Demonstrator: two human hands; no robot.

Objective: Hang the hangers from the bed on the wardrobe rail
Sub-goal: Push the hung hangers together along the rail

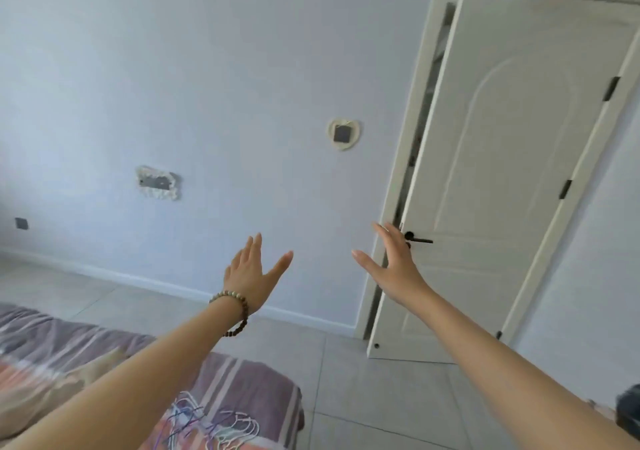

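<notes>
Bedroom, pale wall [207, 69] ahead; both hands raised and empty.

Head view: a cream door [502, 179] stands ajar at 2 o'clock, tiled floor [363, 397] below, and the bed [242, 380] with its striped cover lies at 7 o'clock. The hangers [211, 425], a tangle of thin coloured wire, lie on the bed corner at 6 o'clock, well below and behind both hands; their long axis cannot be told. The left hand [251, 276], wearing a bead bracelet [233, 311], is spread flat with fingers apart, holding nothing. The right hand [391, 269] is likewise spread, thumb out, empty. The left hand is judged nearer the hangers. No wardrobe rail is visible.
</notes>
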